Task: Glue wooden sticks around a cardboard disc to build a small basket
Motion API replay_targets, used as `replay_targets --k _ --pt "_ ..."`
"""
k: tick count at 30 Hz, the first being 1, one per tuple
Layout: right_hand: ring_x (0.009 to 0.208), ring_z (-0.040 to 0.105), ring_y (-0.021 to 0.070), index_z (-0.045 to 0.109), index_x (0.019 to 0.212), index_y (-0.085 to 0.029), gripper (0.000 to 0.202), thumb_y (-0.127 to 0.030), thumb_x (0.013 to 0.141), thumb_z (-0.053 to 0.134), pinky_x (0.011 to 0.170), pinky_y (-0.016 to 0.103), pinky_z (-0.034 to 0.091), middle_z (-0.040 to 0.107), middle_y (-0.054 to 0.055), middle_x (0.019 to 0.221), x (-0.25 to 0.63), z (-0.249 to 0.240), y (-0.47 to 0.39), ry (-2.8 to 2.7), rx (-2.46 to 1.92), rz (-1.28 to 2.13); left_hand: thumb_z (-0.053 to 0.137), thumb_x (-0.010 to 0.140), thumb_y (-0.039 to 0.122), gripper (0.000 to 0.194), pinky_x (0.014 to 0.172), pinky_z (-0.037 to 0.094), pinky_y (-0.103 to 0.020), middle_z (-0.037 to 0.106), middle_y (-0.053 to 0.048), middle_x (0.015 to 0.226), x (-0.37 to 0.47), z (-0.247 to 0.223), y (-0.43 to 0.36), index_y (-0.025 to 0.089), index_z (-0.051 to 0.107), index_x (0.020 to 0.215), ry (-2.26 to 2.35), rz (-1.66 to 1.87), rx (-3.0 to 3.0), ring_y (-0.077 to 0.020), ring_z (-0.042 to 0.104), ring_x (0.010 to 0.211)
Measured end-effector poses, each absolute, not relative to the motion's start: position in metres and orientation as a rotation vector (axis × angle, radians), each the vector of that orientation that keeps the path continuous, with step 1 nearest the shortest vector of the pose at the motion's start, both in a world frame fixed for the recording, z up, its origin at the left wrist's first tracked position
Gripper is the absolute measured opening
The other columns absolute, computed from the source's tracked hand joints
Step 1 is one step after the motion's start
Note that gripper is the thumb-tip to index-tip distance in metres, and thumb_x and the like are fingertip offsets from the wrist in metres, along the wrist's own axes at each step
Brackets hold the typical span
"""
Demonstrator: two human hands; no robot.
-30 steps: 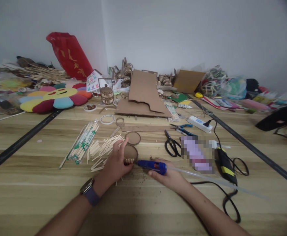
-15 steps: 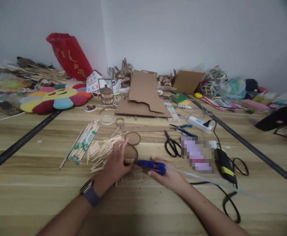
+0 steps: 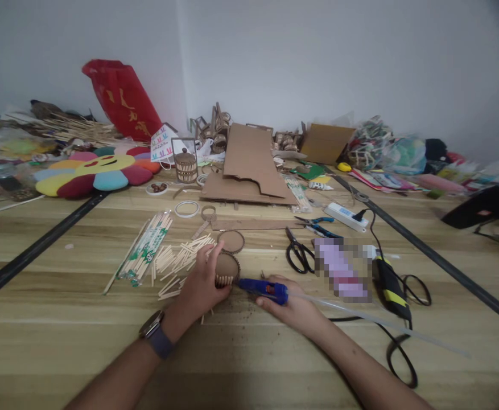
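"What's on that desk?"

"The red bag at the back has gold characters, too blurred for me to read whole."

"And the clear packet?"

"Pale sticks inside, green print too small to read."

"The hands?"

"Right hand: fingers wrapped round the blue glue gun, its nozzle by the round piece. Left hand: fingers clamped on that piece's edge, beside short upright sticks."

"Anything in the white dish?"

"Brown balls, near the flower cushion."
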State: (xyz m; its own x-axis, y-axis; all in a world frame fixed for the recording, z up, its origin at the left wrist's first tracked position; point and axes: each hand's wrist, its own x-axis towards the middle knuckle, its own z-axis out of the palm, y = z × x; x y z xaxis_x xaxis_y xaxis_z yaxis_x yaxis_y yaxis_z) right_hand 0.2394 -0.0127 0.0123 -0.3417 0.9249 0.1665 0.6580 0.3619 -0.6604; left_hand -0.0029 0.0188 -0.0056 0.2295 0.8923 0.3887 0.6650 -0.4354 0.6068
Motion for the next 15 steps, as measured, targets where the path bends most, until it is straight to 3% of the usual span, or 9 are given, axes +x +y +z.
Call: replay_targets --k 10,15 --pt "0.072 0.064 0.0208 0.066 0.075 -0.021 0.025 -0.044 0.084 0.065 0.065 0.028 0.049 0.067 0.005 0.076 0.238 0.016 -0.013 -2.111 -1.391 0.660 0.071 0.066 0.010 0.093 0.112 0.040 -0.052 0.037 -0.017 0.143 -0.003 -0.003 0.019 0.020 0.030 0.149 1.462 0.997 2.197 -0.0356 0.041 0.139" --pt "0.079 0.068 0.0252 0.070 0.081 -0.023 0.027 -0.049 0.080 0.066 0.070 0.032 0.052 0.072 0.005 0.082 0.235 0.023 -0.015 -1.842 -1.417 0.828 0.072 0.066 0.011 0.093 0.112 0.040 -0.051 0.038 -0.016 0.144 -0.004 -0.003 0.019 0.022 0.030 0.149 1.433 1.014 2.199 -0.0345 0.041 0.139"
